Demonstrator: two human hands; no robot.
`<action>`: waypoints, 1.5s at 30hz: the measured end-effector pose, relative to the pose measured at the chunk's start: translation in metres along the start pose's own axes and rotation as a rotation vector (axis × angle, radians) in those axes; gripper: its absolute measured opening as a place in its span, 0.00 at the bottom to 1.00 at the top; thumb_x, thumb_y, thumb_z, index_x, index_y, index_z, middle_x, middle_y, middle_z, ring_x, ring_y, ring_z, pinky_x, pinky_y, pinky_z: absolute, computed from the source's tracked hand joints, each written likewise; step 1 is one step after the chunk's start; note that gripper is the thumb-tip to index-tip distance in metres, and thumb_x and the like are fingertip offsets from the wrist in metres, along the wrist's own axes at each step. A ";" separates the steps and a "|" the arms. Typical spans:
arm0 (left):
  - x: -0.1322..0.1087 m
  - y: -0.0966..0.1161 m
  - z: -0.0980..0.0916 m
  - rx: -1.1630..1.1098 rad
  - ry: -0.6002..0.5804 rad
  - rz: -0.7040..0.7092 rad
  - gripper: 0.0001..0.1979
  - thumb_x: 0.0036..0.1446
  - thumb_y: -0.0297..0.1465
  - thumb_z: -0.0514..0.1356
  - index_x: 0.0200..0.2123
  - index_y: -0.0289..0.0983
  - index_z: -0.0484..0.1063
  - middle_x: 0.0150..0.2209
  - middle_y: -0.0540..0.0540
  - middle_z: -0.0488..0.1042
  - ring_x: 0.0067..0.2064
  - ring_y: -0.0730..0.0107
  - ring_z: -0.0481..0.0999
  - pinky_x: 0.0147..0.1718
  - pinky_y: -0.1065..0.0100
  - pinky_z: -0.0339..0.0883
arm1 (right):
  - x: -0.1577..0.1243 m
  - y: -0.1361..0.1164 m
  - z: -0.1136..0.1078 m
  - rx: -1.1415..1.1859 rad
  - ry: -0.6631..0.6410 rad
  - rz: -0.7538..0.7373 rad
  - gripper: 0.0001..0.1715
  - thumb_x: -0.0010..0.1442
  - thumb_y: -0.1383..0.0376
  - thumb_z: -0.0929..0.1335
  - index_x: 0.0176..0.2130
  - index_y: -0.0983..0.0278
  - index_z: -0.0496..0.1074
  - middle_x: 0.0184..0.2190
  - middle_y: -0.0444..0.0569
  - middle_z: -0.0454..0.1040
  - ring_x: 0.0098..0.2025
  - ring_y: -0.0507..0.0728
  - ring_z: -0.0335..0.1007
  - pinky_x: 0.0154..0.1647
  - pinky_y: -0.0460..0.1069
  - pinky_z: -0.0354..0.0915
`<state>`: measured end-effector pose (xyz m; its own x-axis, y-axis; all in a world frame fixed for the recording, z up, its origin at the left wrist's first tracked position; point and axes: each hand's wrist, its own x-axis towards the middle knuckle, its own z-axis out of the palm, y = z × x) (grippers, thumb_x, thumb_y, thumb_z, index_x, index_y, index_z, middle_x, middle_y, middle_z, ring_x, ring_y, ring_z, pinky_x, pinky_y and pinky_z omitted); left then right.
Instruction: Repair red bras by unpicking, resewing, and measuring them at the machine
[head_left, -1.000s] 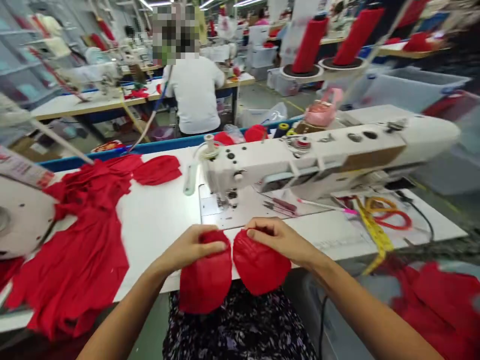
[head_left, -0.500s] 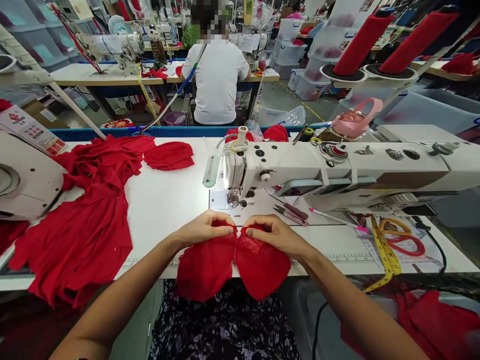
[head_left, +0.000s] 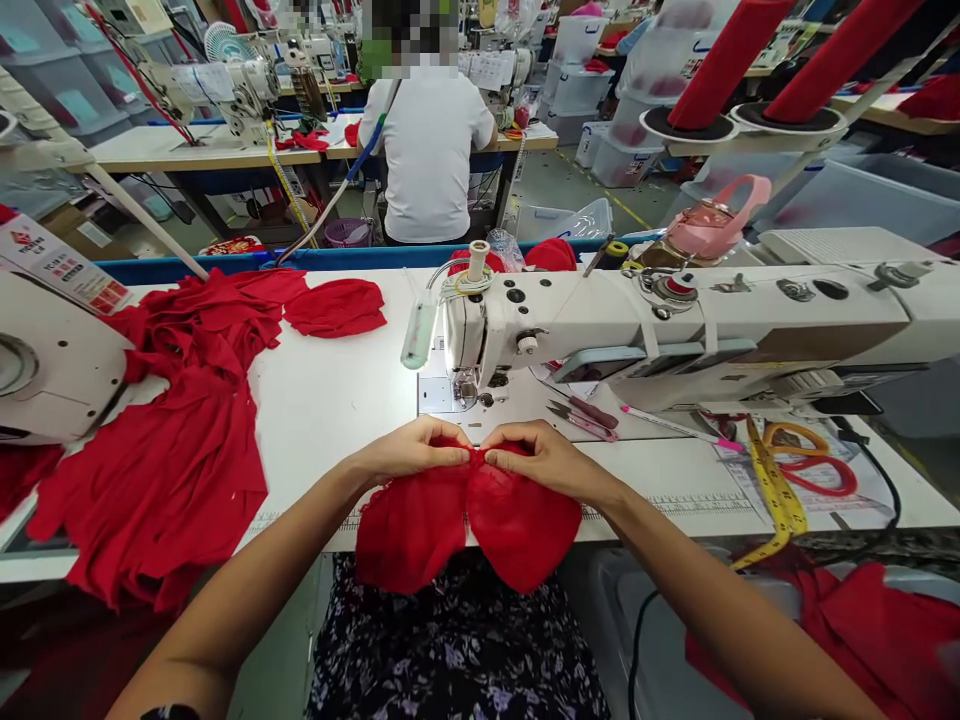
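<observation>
Two rounded red fabric pieces hang side by side over the table's front edge, in front of the sewing machine (head_left: 585,325). My left hand (head_left: 416,452) pinches the top of the left fabric piece (head_left: 412,530) between thumb and fingers. With a like pinch, my right hand (head_left: 544,460) grips the upper edge of the right fabric piece (head_left: 525,530). The top edges meet between my fingertips; whether they are joined there, I cannot tell. The machine's needle area (head_left: 465,390) lies just beyond my hands.
A heap of red fabric (head_left: 187,430) covers the table's left side. Snips (head_left: 585,418), a pink-capped pen (head_left: 679,427), a yellow tape measure (head_left: 772,490) and scissors (head_left: 821,475) lie to the right. A bin with red fabric (head_left: 862,630) stands below. Ahead sits a person in white (head_left: 427,155).
My fingertips have drawn together, closing the gap between the top edges of the two fabric pieces. The camera view has shifted slightly.
</observation>
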<state>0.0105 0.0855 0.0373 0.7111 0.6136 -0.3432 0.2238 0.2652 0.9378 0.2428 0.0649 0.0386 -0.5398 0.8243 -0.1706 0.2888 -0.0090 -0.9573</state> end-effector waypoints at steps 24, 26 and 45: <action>0.005 0.002 0.001 -0.075 0.030 -0.100 0.14 0.55 0.39 0.66 0.32 0.33 0.75 0.28 0.50 0.71 0.28 0.77 0.66 0.28 0.74 0.59 | 0.003 0.005 -0.002 0.024 -0.031 0.036 0.14 0.60 0.56 0.69 0.35 0.64 0.78 0.31 0.45 0.76 0.34 0.54 0.68 0.36 0.47 0.63; 0.005 0.001 0.001 -0.088 0.023 -0.111 0.14 0.54 0.40 0.67 0.31 0.33 0.75 0.28 0.50 0.71 0.28 0.77 0.66 0.28 0.74 0.59 | 0.004 0.005 -0.003 0.025 -0.041 0.035 0.15 0.60 0.55 0.69 0.35 0.64 0.78 0.31 0.46 0.76 0.34 0.54 0.68 0.37 0.48 0.64; 0.011 -0.001 -0.005 -0.129 -0.027 -0.194 0.18 0.51 0.43 0.70 0.33 0.33 0.74 0.29 0.50 0.72 0.28 0.77 0.68 0.27 0.75 0.61 | 0.009 0.007 -0.007 -0.021 -0.121 0.029 0.15 0.60 0.55 0.68 0.35 0.64 0.75 0.28 0.44 0.71 0.31 0.52 0.62 0.31 0.46 0.59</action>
<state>0.0150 0.0954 0.0328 0.6812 0.5216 -0.5137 0.2725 0.4706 0.8392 0.2456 0.0768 0.0321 -0.6219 0.7496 -0.2266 0.3219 -0.0191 -0.9466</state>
